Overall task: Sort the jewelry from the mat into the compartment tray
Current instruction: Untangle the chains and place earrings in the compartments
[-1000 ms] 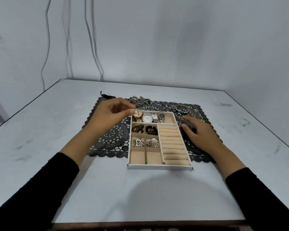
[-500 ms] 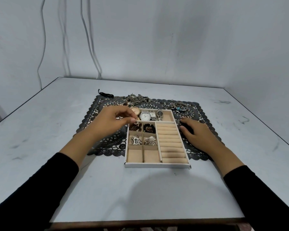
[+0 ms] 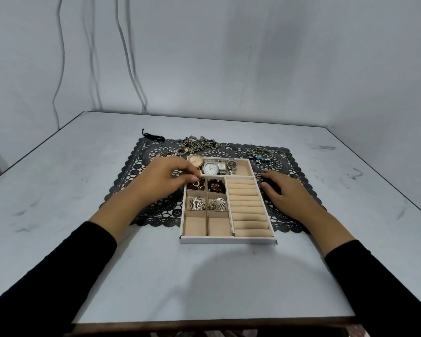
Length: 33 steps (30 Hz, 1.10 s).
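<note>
The beige compartment tray [image 3: 229,240] lies on a black lace mat [image 3: 156,212]. Its far compartment holds several watches [image 3: 210,167]. Brown beaded pieces [image 3: 215,185] and silver pieces [image 3: 216,204] fill four small squares; the two nearest squares and the ring rolls [image 3: 248,207] hold nothing. My left hand [image 3: 163,177] reaches over the far-left small square, thumb and forefinger pinching a small gold-brown piece [image 3: 197,183] just above it. My right hand [image 3: 286,190] rests flat on the mat, beside the tray's right wall.
Loose jewelry lies along the mat's far edge: a heap of chains [image 3: 199,142], beaded pieces [image 3: 178,150], bangles with blue beads [image 3: 261,155] and a black cord [image 3: 153,136]. Cables hang down the wall behind the table.
My left hand has come nearer, from the left end of the watch compartment to the far-left small square, still pinched. The right hand has stayed put.
</note>
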Motion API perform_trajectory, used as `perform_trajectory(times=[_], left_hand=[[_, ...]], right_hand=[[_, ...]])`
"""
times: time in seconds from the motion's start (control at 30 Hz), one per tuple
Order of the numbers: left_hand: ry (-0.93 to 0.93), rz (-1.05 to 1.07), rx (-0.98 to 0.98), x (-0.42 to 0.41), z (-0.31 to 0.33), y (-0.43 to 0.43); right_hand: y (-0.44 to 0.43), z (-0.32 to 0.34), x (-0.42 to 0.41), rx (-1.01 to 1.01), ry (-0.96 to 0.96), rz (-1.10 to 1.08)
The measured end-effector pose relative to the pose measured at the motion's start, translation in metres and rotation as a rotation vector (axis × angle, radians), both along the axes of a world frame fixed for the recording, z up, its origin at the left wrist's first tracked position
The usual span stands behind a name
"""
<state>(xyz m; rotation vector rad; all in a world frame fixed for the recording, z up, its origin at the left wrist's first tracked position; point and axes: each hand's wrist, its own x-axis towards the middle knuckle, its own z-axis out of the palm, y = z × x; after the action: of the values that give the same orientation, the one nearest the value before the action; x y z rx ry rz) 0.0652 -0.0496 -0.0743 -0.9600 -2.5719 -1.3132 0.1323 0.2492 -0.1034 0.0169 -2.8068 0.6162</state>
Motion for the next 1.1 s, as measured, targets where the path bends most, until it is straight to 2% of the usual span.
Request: perform_trajectory(times=[0.13,0.33,0.77,1.1], left_hand=[[0.119,-0.033,-0.050,-0.005,-0.004,-0.002],[0.171,0.058,-0.058,-0.010,-0.006,-0.003],[0.152,0.211,-0.241,-0.056,-0.009,-0.006],[0.121,0.192,-0.417,-0.116,-0.019,-0.001]], right_hand=[[0.001,0.000,0.000,-0.005,-0.006,0.001],[0.000,0.001,0.002,-0.024,-0.006,0.004],[0.002,0.016,-0.027,-0.159,0.131,-0.054],[-0.001,0.032,-0.103,-0.251,0.013,-0.044]])
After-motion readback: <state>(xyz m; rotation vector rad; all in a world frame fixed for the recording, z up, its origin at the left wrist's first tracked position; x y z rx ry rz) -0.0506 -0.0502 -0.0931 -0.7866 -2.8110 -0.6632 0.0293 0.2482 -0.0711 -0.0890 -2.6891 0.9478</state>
